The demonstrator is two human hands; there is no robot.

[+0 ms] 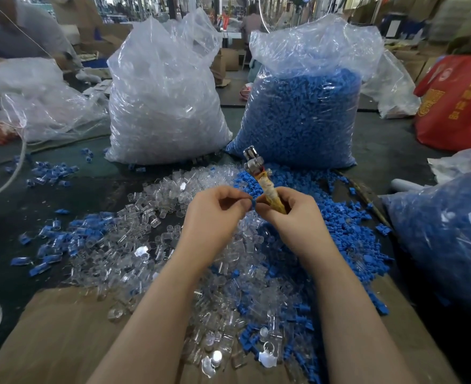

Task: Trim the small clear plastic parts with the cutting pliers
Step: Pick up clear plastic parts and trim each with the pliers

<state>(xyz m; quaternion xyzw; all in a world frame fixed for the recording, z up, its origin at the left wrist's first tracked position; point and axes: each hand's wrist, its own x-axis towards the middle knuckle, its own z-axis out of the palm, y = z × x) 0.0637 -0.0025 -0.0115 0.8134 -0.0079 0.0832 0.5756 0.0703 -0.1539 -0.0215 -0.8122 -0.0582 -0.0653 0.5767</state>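
Head view. Right hand (283,210) clenched round taped handles of pliers (259,178); long axis runs up and away toward the table's far edge, metal head well clear of both hands. Left hand (217,209) pinching something small at fingertips, touching right fingertips; cannot tell if clear or blue. Part thus sits below pliers head, at the handle end, left hand nearer. Clear parts (156,217) heaped mid-table, uncountable; blue parts (348,225) toward right edge. One pair of pliers. Two full bags at far edge: clear bag (165,106), blue bag (303,115).
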